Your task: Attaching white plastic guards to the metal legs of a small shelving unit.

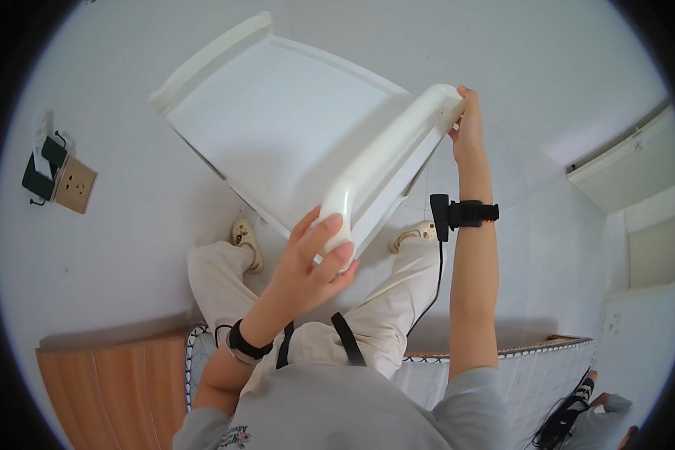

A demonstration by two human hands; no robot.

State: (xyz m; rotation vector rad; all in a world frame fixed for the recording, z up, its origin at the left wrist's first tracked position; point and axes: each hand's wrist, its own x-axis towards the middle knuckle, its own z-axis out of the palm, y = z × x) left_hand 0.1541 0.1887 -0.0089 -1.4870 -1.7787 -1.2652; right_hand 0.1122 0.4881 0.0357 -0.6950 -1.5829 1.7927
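Observation:
In front of me is a white tray-like piece of furniture [277,105], tilted, with a flat panel and a raised rounded rail along two opposite ends. I grip the nearer rail [390,150] at both ends. My left hand [313,259] is closed round its lower left end, thumb and fingers over the rounded tip. At the upper right end, my right hand [466,126] holds the corner, with some fingers hidden behind it. The underside of the piece is mostly out of sight.
Below me is a mattress [502,375] beside a wooden board [112,382]. A socket panel [76,184] and dark green holder [43,169] are at left. White cabinets [630,157] stand right; another person [596,420] shows at lower right. A cable [436,281] hangs from my right wrist strap.

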